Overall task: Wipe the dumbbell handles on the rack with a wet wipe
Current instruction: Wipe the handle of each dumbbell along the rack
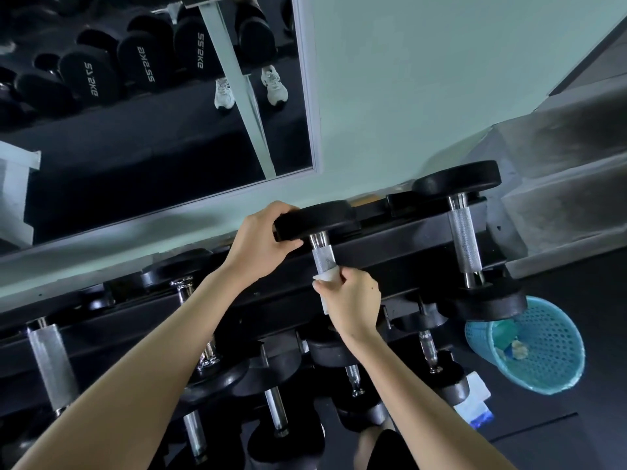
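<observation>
Right hand (pixel 353 300) wraps the wet wipe (pixel 328 275) round the dumbbell handle (pixel 322 257), probably rubbing; left hand (pixel 261 242) grips the far head (pixel 315 218), steadying it.

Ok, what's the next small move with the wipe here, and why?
Probably slide the right hand and wipe up the handle toward the weight the left hand steadies; the upper stretch of handle shows bare above the wipe.

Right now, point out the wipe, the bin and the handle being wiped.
wipe (pixel 327 275): head view, its top fold.
bin (pixel 551 334): head view, perforated inner wall.
handle (pixel 323 257): head view, knurled part above the wipe.
</observation>
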